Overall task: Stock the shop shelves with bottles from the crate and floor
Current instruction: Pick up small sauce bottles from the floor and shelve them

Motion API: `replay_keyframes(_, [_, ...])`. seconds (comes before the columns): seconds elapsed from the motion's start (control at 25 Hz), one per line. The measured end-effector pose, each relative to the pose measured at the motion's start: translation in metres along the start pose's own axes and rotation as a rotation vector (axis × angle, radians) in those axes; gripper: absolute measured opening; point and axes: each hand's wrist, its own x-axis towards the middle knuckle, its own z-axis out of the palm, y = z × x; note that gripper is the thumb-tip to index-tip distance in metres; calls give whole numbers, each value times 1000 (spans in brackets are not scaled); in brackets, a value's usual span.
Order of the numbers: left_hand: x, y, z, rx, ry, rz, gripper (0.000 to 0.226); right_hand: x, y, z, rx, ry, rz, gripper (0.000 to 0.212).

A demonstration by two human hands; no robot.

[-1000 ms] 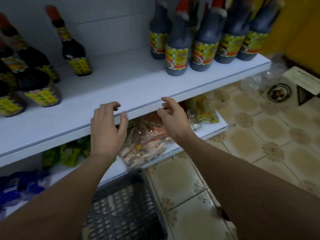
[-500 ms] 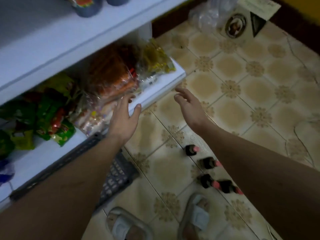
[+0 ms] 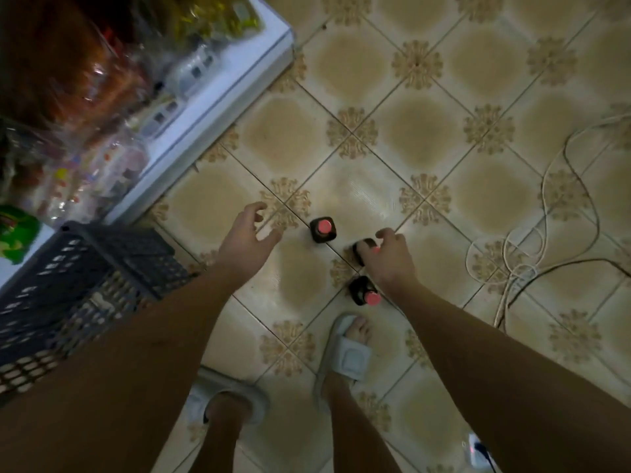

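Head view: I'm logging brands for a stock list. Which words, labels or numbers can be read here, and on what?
None can be read.
Bottles on the floor: seen from above, only pink caps show; no labels are visible.
Packets on the lower shelf: print is too blurred to read.
Green packet: markings are blurred and unreadable.
Dark crate: no text is visible.

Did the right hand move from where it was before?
Yes. The right hand has dropped from the shelf edge down to the floor, and its fingers now curl on the middle bottle.
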Motion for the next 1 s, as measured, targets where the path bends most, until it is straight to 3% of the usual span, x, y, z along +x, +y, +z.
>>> replay_keyframes(0.12, [25, -11, 64, 26, -83, -9, 63, 17, 65, 35, -212, -132, -7, 76])
replay_keyframes(0.24, [55, -25, 116, 44, -95, -33, 76, 28, 117, 63, -199, -224, -71, 89])
replay_keyframes(0.4, [88, -46, 162, -28, -55, -75, 82, 38, 168, 92, 4, -180, -159, 81])
replay_keyframes(0.68, [107, -53, 198, -187, 26, -7, 48, 55, 195, 131, 30, 52, -219, 51])
replay_keyframes(1.0, [84, -44, 134, -332, -52, -73, 24, 45, 132, 92, 164, -119, -290, 29])
